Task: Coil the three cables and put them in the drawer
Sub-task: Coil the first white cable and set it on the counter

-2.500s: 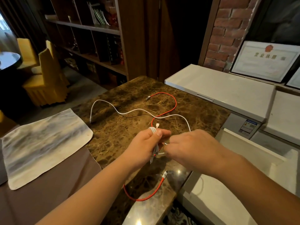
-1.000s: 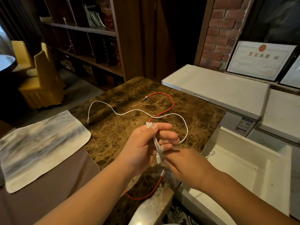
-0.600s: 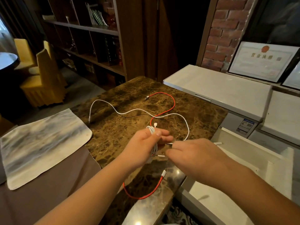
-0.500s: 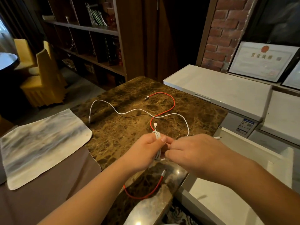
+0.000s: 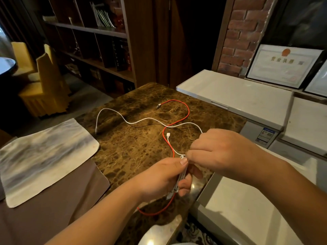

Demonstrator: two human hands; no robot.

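The short white charging cable (image 5: 180, 175) is gathered into a flat bundle of several passes, pinched between the thumb and curled fingers of the left hand (image 5: 163, 177) just above the near edge of the brown marble tabletop (image 5: 134, 149). The right hand (image 5: 219, 151) pinches the strand at the top of the bundle, and a short tail with a white plug still lies loose on the marble. By my reckoning this first coil is nearly wound. The long white cable (image 5: 139, 121) and the red cable (image 5: 185, 112) lie uncoiled, crossing each other. The open white drawer (image 5: 247, 211) at right shows no cable; all three remain to be stowed.
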